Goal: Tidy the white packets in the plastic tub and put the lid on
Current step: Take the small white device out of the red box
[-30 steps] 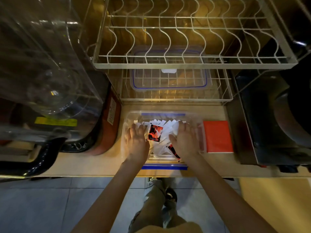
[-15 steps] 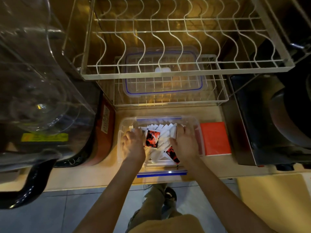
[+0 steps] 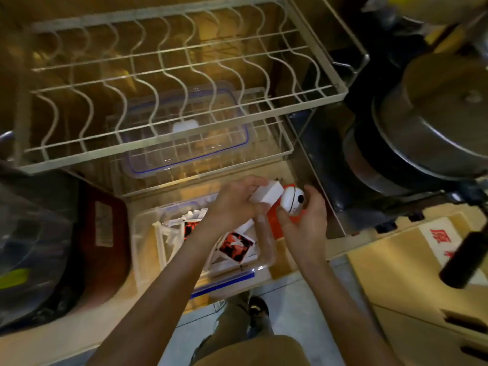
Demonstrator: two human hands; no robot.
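Head view: left hand (image 3: 232, 200) raised above far right corner of plastic tub (image 3: 268, 249), fingers wrapped round white block (image 3: 265, 192), possibly stack of packets; blur hides detail. Right hand (image 3: 303, 220) just beside it, fingers curled on round white object (image 3: 291, 199). White packets (image 3: 171, 233) upright in tub's left half, red-black sachet (image 3: 236, 245) at right. Lid (image 3: 184, 140) on lower wire rack (image 3: 280, 143), far side.

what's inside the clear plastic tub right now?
White packets standing on edge and red-and-black sachets lie in the plastic tub. The left forearm covers the middle, so contents there cannot be seen.
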